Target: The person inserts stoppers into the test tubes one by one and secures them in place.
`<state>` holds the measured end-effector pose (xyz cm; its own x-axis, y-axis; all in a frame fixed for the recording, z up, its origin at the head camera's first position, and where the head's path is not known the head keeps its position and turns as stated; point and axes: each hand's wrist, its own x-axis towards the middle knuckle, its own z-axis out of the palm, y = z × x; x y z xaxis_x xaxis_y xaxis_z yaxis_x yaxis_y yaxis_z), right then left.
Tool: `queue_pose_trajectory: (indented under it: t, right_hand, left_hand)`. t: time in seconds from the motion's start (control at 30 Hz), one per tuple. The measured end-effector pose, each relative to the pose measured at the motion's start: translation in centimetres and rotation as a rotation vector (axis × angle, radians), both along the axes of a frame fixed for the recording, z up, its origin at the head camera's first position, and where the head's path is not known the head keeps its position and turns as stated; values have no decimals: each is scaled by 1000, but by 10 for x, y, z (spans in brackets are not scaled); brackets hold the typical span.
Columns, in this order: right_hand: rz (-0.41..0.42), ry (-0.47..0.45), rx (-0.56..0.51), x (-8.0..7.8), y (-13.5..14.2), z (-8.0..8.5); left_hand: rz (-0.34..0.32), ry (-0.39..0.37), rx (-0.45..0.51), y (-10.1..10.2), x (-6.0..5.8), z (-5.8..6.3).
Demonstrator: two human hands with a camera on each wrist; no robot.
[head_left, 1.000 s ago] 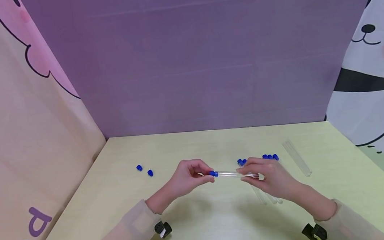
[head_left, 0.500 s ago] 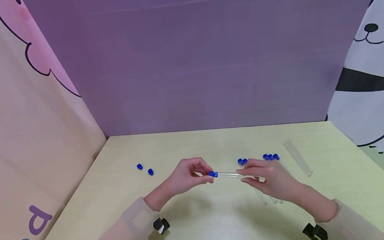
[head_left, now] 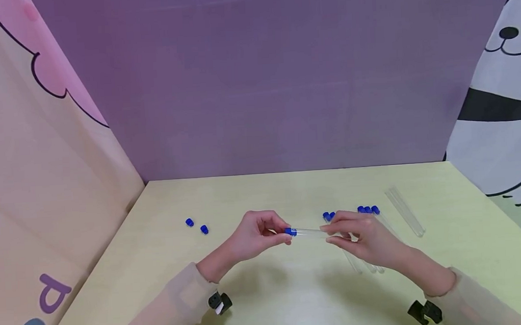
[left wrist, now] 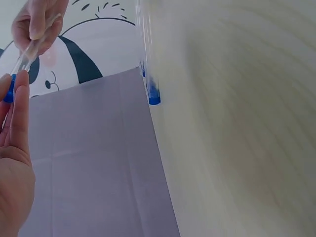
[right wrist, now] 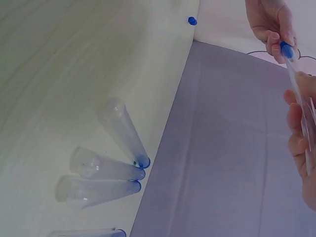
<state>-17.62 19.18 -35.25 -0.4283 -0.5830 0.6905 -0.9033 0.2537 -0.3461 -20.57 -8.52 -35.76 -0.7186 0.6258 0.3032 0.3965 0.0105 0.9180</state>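
Observation:
In the head view a clear test tube [head_left: 309, 233] is held level above the table, its blue cap [head_left: 290, 231] at the left end. My left hand [head_left: 257, 235] pinches that cap between thumb and fingers. The right hand [head_left: 367, 238] grips the tube's body near the other end, hiding part of it. The right wrist view shows the cap [right wrist: 287, 50] on the tube's mouth; how deep it sits I cannot tell. Below and behind my right hand lie several test tubes with blue caps [head_left: 367, 209], partly covered by the hand.
Two loose blue caps [head_left: 189, 222] [head_left: 204, 229] lie on the table's left side. Uncapped clear tubes [head_left: 404, 211] lie side by side at the back right. A purple cloth wall [head_left: 283, 83] rises behind the table [head_left: 268, 309], with printed cloth at both sides.
Both hands keep their hold on the cap and tube, with only slight finger shifts. The head view has tilted a little, so the table things appear slightly higher.

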Motion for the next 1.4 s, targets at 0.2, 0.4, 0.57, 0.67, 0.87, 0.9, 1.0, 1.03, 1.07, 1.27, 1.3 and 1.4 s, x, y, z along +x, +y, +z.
queue_pose_trajectory:
  t: [0.2, 0.4, 0.57, 0.67, 0.87, 0.9, 1.0, 1.03, 1.07, 1.27, 1.3, 1.4]
  right_hand:
    - [-49, -11, 8, -1, 0, -1]
    - [-131, 7, 49, -2, 1, -3]
    - [-148, 20, 86, -2, 0, -2]
    - [-163, 64, 108, -3, -1, -2]
    - [-166, 95, 126, -4, -6, -4]
    - [-164, 90, 126, -5, -6, -5]
    - [-170, 73, 139, -5, -7, -6]
    - [-176, 69, 149, -5, -7, -6]
    - [-182, 64, 160, -5, -7, -6]
    - [-212, 11, 252, -6, -4, -7]
    - [-214, 4, 265, -6, -4, -7]
    - [-224, -28, 296, -6, 0, -5]
  left_hand:
    - [15, -5, -26, -1, -3, -3]
    - [13, 47, -54, -1, -6, -5]
    - [16, 54, -63, -2, -5, -3]
    - [15, 54, -64, -3, -5, -2]
    - [32, 65, -108, -7, -4, -3]
    - [39, 72, -124, -9, -5, -3]
    - [66, 104, -174, -13, -5, -4]
    - [75, 115, -192, -15, -5, -4]
    - [84, 127, -209, -17, -5, -4]
    - [122, 180, -257, -34, -5, -3]
    - [124, 188, -260, -37, -5, -3]
    - [129, 223, -283, -44, -5, -4]
